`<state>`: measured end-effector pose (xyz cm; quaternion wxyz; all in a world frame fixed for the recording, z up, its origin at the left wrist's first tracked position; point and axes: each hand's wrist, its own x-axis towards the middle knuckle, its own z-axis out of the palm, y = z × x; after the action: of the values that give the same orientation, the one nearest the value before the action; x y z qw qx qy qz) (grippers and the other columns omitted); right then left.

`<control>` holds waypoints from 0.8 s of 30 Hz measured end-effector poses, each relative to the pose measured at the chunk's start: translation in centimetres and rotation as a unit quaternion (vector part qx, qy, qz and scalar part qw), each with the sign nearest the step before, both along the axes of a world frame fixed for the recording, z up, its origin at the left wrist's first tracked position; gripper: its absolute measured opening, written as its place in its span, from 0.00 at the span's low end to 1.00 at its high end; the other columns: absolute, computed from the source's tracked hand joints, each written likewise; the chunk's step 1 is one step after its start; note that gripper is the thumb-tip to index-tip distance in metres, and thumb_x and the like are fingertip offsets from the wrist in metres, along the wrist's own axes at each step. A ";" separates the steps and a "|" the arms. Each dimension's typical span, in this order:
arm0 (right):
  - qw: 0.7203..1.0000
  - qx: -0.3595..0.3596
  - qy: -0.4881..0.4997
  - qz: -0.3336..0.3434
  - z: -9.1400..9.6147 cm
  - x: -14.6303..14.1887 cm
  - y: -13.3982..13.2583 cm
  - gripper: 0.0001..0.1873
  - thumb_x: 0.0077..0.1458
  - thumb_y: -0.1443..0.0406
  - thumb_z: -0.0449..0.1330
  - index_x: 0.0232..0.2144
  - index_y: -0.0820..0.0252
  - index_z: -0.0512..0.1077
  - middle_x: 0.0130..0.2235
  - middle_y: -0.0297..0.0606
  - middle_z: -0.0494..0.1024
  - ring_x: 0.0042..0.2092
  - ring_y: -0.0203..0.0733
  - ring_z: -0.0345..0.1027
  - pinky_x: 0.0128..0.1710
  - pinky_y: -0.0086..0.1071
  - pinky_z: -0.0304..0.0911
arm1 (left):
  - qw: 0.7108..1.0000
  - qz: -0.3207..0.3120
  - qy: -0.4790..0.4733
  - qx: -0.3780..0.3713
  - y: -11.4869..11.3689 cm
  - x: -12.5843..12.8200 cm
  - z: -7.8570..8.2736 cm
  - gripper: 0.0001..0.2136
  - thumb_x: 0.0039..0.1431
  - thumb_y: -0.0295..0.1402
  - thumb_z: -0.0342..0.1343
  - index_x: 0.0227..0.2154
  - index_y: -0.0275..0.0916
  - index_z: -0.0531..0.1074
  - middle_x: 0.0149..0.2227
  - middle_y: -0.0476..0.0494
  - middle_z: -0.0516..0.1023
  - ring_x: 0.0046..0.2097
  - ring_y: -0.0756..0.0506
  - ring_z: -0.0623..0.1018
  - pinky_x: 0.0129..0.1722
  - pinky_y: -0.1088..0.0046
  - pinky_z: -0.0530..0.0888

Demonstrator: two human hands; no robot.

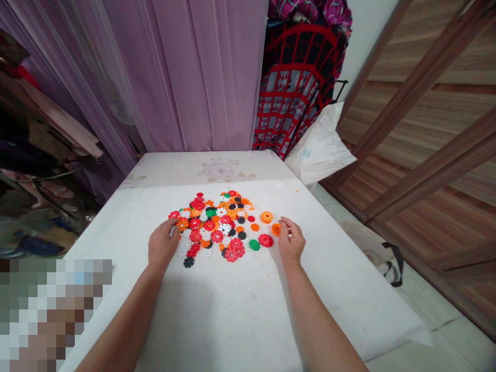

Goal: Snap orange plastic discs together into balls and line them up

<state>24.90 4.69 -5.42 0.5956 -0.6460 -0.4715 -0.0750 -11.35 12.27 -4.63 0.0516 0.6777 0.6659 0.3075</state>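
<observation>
A loose pile of flower-shaped plastic discs (209,226) in red, orange, white, black and green lies on the white-covered table (240,310). At the pile's left edge is my left hand (165,243), its fingers half bent, thumb and forefinger apart beside an orange disc (182,224). Whether the fingertips touch that disc I cannot tell. My right hand (291,240) is closed at the right, pinching an orange disc (276,229) by its edge. Near it lie a larger orange disc (266,217), a red disc (265,240) and a green disc (254,245).
Behind the table hangs a purple curtain (205,77). A white bag (321,144) stands at the far right corner, by a red patterned cloth (287,93). Wooden doors (418,129) line the right side. Clothes (50,113) hang at left.
</observation>
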 end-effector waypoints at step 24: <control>0.869 -0.187 -0.295 0.350 1.5 -1.5 -1.2 0.16 0.49 0.68 0.60 0.41 0.52 0.78 0.44 0.38 0.81 0.54 0.51 0.65 0.55 0.48 0.54 | 1.000 0.016 0.021 -0.010 0.0 0.0 -0.2 0.18 0.60 0.38 0.46 0.47 0.41 0.75 0.48 0.41 0.80 0.48 0.42 0.78 0.51 0.66 0.71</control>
<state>23.39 3.50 -3.88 0.2844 -0.4858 -0.8255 0.0406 -11.32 12.29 -4.82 0.0396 0.6724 0.6808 0.2877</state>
